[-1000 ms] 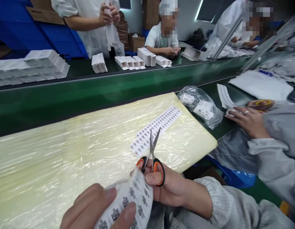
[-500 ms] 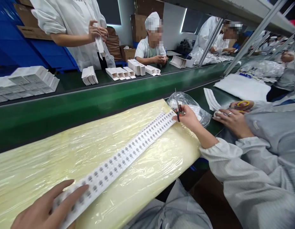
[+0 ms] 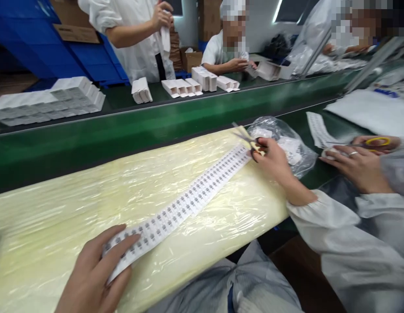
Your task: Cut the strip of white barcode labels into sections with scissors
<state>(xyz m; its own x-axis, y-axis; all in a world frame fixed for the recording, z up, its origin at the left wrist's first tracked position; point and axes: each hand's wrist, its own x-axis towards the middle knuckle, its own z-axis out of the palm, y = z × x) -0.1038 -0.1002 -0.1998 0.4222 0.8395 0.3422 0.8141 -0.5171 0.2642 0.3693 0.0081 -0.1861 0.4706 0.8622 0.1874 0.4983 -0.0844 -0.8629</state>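
Note:
A long white strip of labels (image 3: 178, 209), printed with rows of small dark marks, runs diagonally over a pad wrapped in clear film (image 3: 202, 248). At its near end, my left hand (image 3: 97, 265) grips the strip, fingers on top and thumb along the lower edge. My right hand (image 3: 272, 158) is closed on scissors (image 3: 244, 135) with dark handles, beside the strip's far end. The scissor blades point up and left with a gap between them. Whether the right fingers also touch the strip, I cannot tell.
A clear plastic bag (image 3: 295, 148) with white pieces lies beyond my right hand. At the right, a co-worker's hand (image 3: 358, 165) is near yellow-handled scissors (image 3: 378, 141) and another label strip (image 3: 317, 128). White boxes (image 3: 74, 95) line the far side of the green conveyor edge (image 3: 133, 128).
The scissors have turned from upright to leaning left, their blades now apart. My left hand has come nearer my right, and the strip bends more. The whole view has shifted.

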